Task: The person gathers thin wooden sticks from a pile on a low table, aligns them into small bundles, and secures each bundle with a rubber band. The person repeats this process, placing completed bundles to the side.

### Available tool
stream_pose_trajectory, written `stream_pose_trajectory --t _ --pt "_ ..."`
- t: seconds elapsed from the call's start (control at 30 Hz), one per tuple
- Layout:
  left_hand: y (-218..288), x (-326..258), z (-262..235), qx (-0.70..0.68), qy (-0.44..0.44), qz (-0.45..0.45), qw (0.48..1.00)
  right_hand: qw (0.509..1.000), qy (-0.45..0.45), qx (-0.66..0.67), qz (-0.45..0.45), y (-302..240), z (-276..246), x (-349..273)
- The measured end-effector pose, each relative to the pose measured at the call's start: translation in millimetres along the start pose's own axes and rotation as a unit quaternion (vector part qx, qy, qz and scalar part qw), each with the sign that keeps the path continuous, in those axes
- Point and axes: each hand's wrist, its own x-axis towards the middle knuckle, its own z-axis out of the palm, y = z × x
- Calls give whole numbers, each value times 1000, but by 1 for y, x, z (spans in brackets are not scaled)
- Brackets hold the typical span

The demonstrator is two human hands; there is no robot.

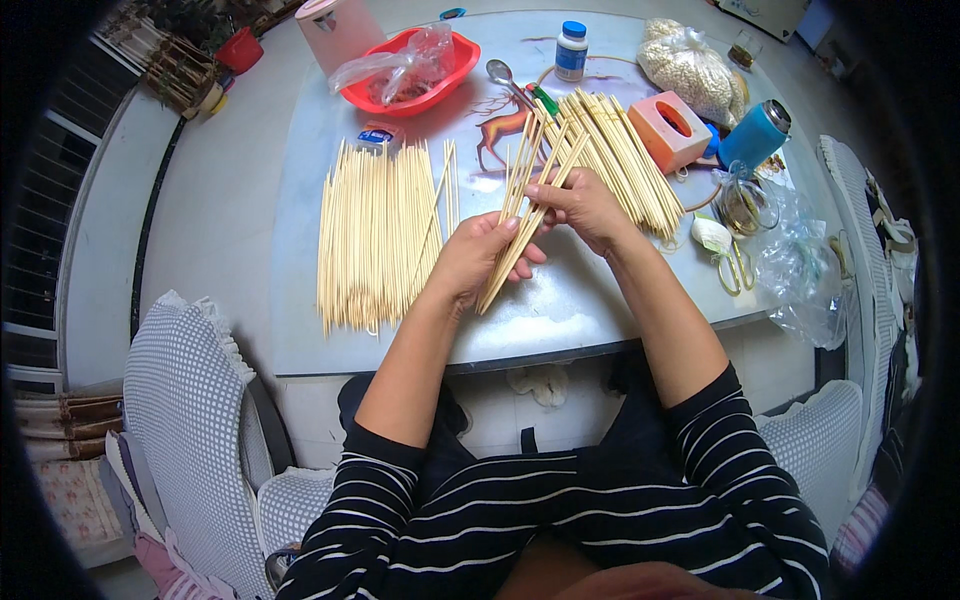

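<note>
My left hand (478,256) is closed around a small bunch of thin pale wooden sticks (508,266), which fan out at their far ends. Thumb and fingers of my right hand (588,210) grip the same bunch a little farther up. A wide layer of similar sticks (372,240) lies side by side to the left of my hands, with a few loose ones (449,190) along its right side. Beyond my right hand is another pile of sticks (625,165), lying slantwise on the table (560,335).
At the back stand a red basin (455,75) with a plastic bag, a spoon (500,75) and a white bottle with a blue cap (571,55). To the right are a tissue box (668,130), a blue flask (755,137), scissors (738,272) and clear bags (805,270). Chairs (185,380) flank me.
</note>
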Motion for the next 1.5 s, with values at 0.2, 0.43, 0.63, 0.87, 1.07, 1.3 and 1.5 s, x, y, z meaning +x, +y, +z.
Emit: stream_pose_trajectory --t 0.2,0.43,0.63,0.87,1.07,1.3,1.5 --pt "1 -2 -1 -31 -11 -6 999 1000 -1 -1 -1 0 0 0" --pt "2 0 -5 -55 -27 -17 998 999 -24 3 25 5 -7 4" --pt "3 -1 -7 -75 -41 -22 996 999 -23 -8 36 -2 -2 1" --pt "4 -2 -8 -75 -50 -27 996 999 -21 -6 41 -3 -2 0" --pt "3 -2 -6 -26 -29 -16 999 999 -25 11 41 1 0 2" --pt "-1 -1 -1 -14 6 -9 1000 999 -13 15 46 1 5 1" --pt "-3 -1 -2 -13 11 -6 1000 999 -11 21 45 3 4 3"
